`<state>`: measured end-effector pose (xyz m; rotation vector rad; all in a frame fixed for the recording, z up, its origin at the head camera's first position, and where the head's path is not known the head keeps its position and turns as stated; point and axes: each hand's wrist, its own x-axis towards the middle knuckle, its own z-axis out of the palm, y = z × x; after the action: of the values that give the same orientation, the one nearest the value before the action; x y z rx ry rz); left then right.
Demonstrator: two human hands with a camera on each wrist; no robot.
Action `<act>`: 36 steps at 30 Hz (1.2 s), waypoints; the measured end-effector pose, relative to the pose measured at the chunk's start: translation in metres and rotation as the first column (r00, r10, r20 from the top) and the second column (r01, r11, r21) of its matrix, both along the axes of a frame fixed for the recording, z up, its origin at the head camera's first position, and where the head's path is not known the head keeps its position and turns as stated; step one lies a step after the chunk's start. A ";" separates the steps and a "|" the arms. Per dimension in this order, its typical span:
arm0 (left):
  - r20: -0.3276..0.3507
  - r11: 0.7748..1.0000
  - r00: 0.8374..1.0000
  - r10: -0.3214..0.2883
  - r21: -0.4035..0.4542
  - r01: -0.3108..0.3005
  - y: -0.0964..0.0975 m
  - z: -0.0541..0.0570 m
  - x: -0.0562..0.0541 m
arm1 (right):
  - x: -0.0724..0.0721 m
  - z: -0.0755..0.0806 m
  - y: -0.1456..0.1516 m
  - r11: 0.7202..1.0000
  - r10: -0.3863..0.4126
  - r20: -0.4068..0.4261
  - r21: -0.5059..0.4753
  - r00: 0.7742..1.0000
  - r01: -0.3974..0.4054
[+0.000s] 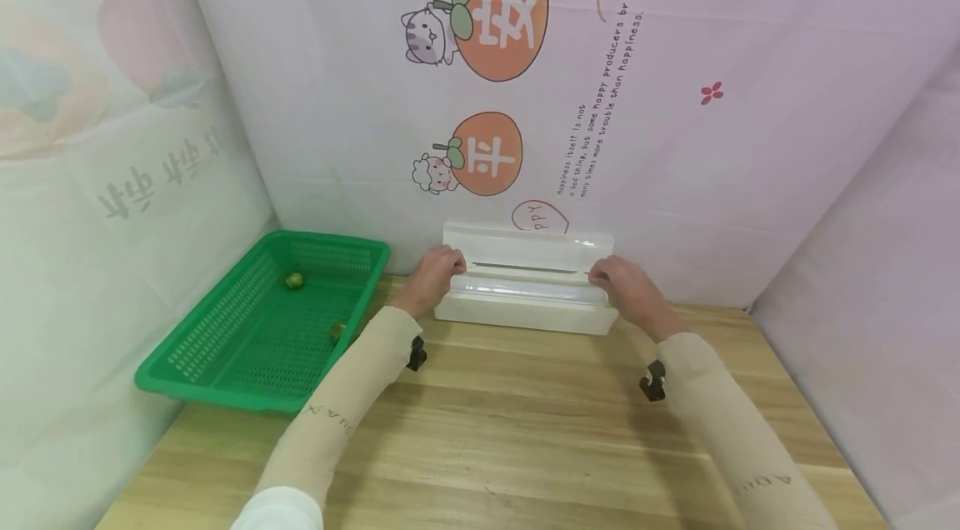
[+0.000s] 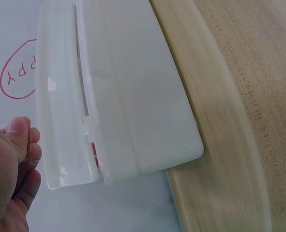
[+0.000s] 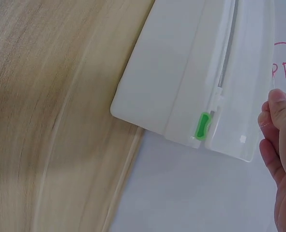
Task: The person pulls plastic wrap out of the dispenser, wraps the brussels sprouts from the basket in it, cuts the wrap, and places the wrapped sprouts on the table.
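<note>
A long white cling film dispenser (image 1: 525,318) sits at the back of the table, its lid (image 1: 528,245) raised against the wall sheet. Inside lies a shiny roll of clear film (image 1: 525,289). At the dispenser's left end, my left hand (image 1: 433,278) pinches the film between thumb and bent fingers. My right hand (image 1: 630,290) pinches it likewise at the opposite end; a thin clear edge shows at its fingertips in the right wrist view. Near that end is a green slider (image 3: 203,126). The film stretched between the hands is almost invisible.
To the left stands a green perforated basket (image 1: 217,398) with a few small greenish-brown items (image 1: 294,281) in it. A printed white sheet (image 1: 675,180) hangs right behind the dispenser. Wood-grain tabletop (image 1: 510,430) lies in front, between the forearms.
</note>
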<state>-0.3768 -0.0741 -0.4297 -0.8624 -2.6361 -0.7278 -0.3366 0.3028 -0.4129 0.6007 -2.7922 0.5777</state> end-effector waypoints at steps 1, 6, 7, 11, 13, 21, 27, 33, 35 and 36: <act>-0.003 1.000 1.000 -0.001 0.000 0.001 0.000 0.001 0.001 | 0.001 0.001 0.000 1.000 -0.001 -0.002 0.003 1.000 0.001; -0.019 1.000 1.000 -0.015 0.005 0.015 -0.002 0.008 0.005 | 0.006 0.007 0.000 1.000 0.008 -0.023 0.016 1.000 -0.007; -0.025 1.000 1.000 -0.015 0.003 0.015 -0.003 0.010 0.006 | 0.008 0.009 0.000 1.000 0.008 -0.025 0.018 1.000 -0.008; -0.028 1.000 1.000 -0.009 0.004 0.009 -0.005 0.016 0.011 | 0.014 0.016 -0.003 1.000 0.014 -0.035 0.028 0.999 -0.013; -0.029 1.000 1.000 -0.008 0.003 0.008 -0.006 0.020 0.013 | 0.018 0.020 -0.004 0.999 0.016 -0.044 0.033 0.999 -0.014; -0.094 1.000 0.995 -0.028 -0.013 0.027 -0.008 0.030 0.023 | 0.030 0.034 -0.005 0.998 0.023 -0.090 0.059 0.996 -0.018; -0.117 0.999 0.992 -0.044 -0.012 0.043 -0.011 0.039 0.034 | 0.040 0.043 -0.004 0.998 0.028 -0.107 0.061 0.994 -0.022; -0.131 0.999 0.990 -0.050 0.002 0.051 -0.014 0.049 0.047 | 0.051 0.052 -0.006 0.997 0.047 -0.149 0.065 0.988 -0.038; -0.150 0.998 0.987 -0.055 0.005 0.056 -0.015 0.052 0.050 | 0.055 0.054 -0.006 0.997 0.052 -0.166 0.063 0.985 -0.042; -0.163 0.998 0.985 -0.058 0.010 0.060 -0.016 0.053 0.052 | 0.056 0.055 -0.006 0.997 0.053 -0.172 0.059 0.984 -0.043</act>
<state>-0.3246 -0.0898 -0.3769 -0.9567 -2.4677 -0.6605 -0.2803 0.2971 -0.3576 0.6960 -2.6439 0.4362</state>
